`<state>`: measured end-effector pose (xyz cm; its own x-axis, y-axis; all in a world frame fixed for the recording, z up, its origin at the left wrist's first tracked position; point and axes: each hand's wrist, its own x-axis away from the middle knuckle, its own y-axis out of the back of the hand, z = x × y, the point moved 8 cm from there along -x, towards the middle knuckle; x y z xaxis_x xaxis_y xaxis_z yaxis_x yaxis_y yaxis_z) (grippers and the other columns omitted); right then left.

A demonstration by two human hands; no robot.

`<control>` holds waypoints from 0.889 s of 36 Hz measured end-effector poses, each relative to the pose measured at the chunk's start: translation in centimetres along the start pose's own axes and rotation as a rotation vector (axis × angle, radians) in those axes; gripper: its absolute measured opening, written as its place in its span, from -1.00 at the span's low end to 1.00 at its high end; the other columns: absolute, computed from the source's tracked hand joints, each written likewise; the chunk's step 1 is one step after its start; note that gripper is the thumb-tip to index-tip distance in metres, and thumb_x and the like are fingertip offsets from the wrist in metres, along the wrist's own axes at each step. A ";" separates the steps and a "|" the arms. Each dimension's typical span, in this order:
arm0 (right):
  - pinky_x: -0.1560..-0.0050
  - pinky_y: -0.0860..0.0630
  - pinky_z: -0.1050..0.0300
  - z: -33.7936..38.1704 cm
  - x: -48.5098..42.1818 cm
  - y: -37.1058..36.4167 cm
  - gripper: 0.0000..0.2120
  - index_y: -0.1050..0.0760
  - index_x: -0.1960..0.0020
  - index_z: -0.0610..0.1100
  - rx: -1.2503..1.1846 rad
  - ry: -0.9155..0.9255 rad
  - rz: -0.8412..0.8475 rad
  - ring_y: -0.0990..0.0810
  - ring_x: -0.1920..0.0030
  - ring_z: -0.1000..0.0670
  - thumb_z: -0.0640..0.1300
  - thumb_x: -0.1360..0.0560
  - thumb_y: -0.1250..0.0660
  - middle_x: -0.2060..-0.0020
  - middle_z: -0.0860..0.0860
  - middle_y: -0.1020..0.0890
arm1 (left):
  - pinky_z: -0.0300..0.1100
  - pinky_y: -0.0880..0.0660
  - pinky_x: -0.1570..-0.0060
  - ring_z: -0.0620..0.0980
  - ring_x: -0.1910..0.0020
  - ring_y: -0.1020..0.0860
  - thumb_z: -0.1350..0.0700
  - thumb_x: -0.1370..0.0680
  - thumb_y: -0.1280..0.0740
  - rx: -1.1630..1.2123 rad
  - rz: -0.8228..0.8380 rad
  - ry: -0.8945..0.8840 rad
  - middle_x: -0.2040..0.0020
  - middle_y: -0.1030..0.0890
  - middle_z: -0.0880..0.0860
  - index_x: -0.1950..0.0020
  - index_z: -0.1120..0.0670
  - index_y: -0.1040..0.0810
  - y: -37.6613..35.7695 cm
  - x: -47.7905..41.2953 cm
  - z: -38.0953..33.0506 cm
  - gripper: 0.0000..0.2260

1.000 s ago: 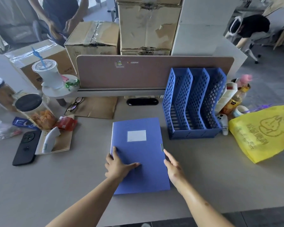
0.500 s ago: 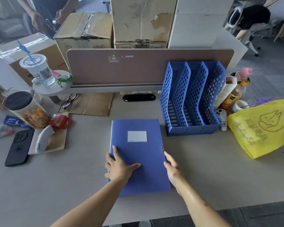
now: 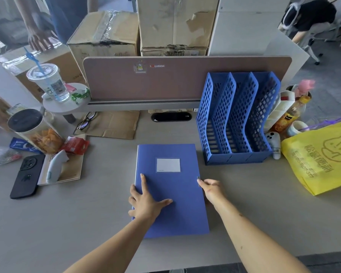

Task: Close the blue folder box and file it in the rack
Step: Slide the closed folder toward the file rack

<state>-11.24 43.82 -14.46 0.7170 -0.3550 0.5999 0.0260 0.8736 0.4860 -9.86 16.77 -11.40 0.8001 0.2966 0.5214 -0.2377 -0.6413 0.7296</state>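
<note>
Lying flat: the blue folder box (image 3: pixel 170 190) is seen closed on the grey desk (image 3: pixel 67 223), label window up, its long sides running away from the viewer.
Left hand: the left hand (image 3: pixel 146 201) is laid palm-down on the lid near the left edge, fingers spread and the thumb stretched to the right; nothing is gripped, the lid is only pressed.
Right hand: the right hand (image 3: pixel 211 189) is placed against the right edge of the box, fingertips at the small clasp on that side; whether the edge is pinched or only touched cannot be told.
Rack: a blue file rack (image 3: pixel 238 119) with three slots is stood behind and to the right of the box, near it but apart, all slots shown without files.
Right of rack: a yellow bag (image 3: pixel 321 156) is spread on the desk, with a bottle (image 3: pixel 289 115) and a white mug (image 3: pixel 295 128) behind it.
Left side: a black phone (image 3: pixel 26 178), a notebook (image 3: pixel 71 170), a jar of snacks (image 3: pixel 35 131) and a lidded cup with a blue straw (image 3: pixel 49 83) are grouped well away from the box.
Behind: a brown divider panel (image 3: pixel 185 79) is fixed along the back of the desk, with cardboard boxes (image 3: pixel 175 24) stacked beyond it.
</note>
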 end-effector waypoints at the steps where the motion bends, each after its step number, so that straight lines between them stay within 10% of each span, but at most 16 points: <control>1: 0.23 -0.25 0.10 -0.1 0.0 0.0 -0.59 -0.41 0.35 -0.10 -0.006 -0.005 -0.007 -0.36 0.36 -0.06 0.22 -0.43 -0.31 0.43 -0.04 -0.38 | 0.22 -0.30 -0.25 0.15 -0.47 -0.12 -0.31 -0.18 -0.53 0.003 -0.002 0.001 -0.57 0.07 0.03 -0.52 -0.30 0.27 0.0 0.0 0.0 0.19; 17: 0.26 -0.28 0.07 -0.4 1.4 -1.3 -0.54 -0.47 0.18 -0.29 -0.057 -0.030 -0.009 -0.32 0.45 -0.07 0.14 -0.53 -0.20 0.50 -0.04 -0.36 | 0.22 -0.27 -0.27 0.15 -0.48 -0.10 -0.30 -0.16 -0.56 0.087 0.039 -0.018 -0.56 0.07 0.01 -0.49 -0.36 0.18 0.2 0.1 0.0 0.15; 19: 0.08 -0.47 0.02 -0.3 1.9 -1.9 -0.48 -0.51 -0.16 -0.26 -0.086 -0.015 0.017 -0.58 0.19 -0.16 0.19 -0.53 -0.18 0.21 -0.14 -0.62 | 0.23 -0.26 -0.27 0.16 -0.49 -0.09 -0.28 -0.17 -0.57 0.126 0.046 -0.035 -0.56 0.07 0.02 -0.49 -0.37 0.13 0.4 0.1 0.1 0.12; 22: -0.33 -0.33 0.01 0.8 3.7 -2.4 -0.41 -0.17 -0.52 -0.05 -0.096 0.022 0.072 -0.40 -0.38 -0.11 0.17 -0.56 -0.13 -0.43 -0.04 -0.38 | 0.23 -0.27 -0.29 0.18 -0.47 -0.11 -0.23 -0.18 -0.59 0.208 0.059 -0.043 -0.55 0.03 0.05 -0.51 -0.35 0.08 0.6 0.1 0.6 0.10; 29: -0.23 -0.40 -0.14 5.0 7.0 -2.2 -0.51 -0.03 -0.47 0.19 -0.096 0.196 0.140 -0.43 -0.31 -0.27 0.14 -0.59 -0.09 -0.43 -0.24 -0.33 | 0.20 -0.26 -0.36 0.20 -0.44 -0.16 -0.14 -0.13 -0.65 0.388 0.065 -0.106 -0.49 -0.11 0.09 -0.51 -0.34 -0.02 2.4 -0.3 1.0 0.12; 32: -0.15 -0.33 0.07 7.5 7.9 -0.2 -0.52 -0.12 -0.43 0.19 -0.143 0.326 0.098 -0.41 -0.18 -0.05 0.16 -0.55 -0.16 -0.40 -0.11 -0.31 | 0.17 -0.22 -0.43 0.20 -0.45 -0.17 -0.11 -0.13 -0.67 0.442 0.079 -0.208 -0.46 -0.15 0.10 -0.52 -0.32 -0.04 4.2 -0.4 -0.7 0.13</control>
<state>-10.86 38.37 -5.04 0.9044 -0.1627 0.3944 0.0266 0.9442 0.3284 -11.56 14.44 -8.30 0.8929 0.1163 0.4349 -0.0816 -0.9082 0.4105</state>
